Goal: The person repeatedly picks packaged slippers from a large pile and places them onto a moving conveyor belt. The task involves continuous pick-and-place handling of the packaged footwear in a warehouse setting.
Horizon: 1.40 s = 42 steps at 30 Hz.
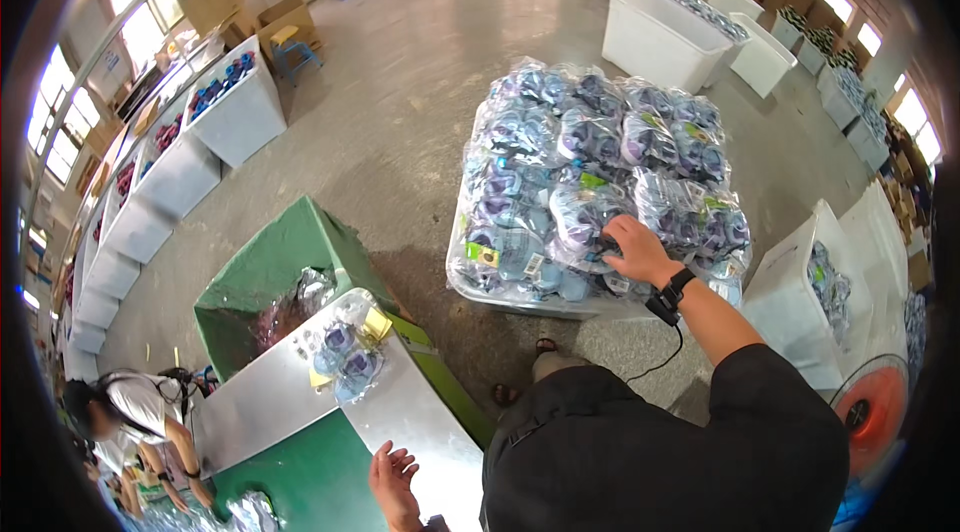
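My right hand [640, 250], with a black band on its wrist, reaches over the near side of a heaped white bin [470, 296]. Its fingers close on a clear plastic bag [580, 207] of blue and purple items that look like small shoes. More such bags are stacked above the bin's rim. Held over the metal edge of a work table [430, 432], my left hand [395, 482] is empty, its fingers loosely bent and apart. Another bag of the same kind [345, 362], with yellow cards, lies on the table corner.
A green bin [250, 262] with crumpled plastic stands behind the table. At lower left a co-worker [140, 422] handles shiny bags on the green surface [300, 467]. White bins [240, 117] line the left side; others [660, 37] stand far right. A red fan [868, 417] is at right.
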### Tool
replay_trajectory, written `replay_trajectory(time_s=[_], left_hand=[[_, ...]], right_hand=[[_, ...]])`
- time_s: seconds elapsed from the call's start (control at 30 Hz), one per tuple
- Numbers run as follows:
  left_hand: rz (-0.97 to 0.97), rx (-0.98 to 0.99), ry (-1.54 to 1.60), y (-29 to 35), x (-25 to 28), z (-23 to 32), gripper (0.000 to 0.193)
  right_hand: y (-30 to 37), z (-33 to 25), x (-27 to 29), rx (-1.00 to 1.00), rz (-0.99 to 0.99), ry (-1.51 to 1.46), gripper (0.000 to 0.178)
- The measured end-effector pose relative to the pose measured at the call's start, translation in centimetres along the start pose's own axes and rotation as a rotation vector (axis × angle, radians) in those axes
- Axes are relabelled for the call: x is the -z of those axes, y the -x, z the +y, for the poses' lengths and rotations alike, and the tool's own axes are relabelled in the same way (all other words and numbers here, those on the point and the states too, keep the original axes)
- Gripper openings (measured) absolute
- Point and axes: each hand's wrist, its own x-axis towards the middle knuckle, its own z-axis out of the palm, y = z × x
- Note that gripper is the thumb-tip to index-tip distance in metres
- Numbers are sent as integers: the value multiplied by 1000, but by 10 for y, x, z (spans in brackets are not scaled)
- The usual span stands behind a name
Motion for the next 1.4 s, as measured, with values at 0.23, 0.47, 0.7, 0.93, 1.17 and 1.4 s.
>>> replay_trajectory(time_s=[0.23,0.47,0.7,0.93,1.17,1.4], left_hand=[[198,-48,-6,6,61,4,44],[254,-20,-34,12,104,3,41],[417,-76,-93,23,143,4,44],[435,-30,-156,18,143,-65,39],[334,376,380,-7,126,-179,31],[553,312,618,-15,125,-220,34]], right_hand=[[3,-34,-2,38,154,-86,38],[-8,-48,-16,206,226,-101,32],[-17,-47,-47,251,113,-242,22],[-21,-96,-66,347,-64,-346,23],[-10,-118,-93,519,-100,-386,25],[10,-109,-99,467,-121,-430,28]])
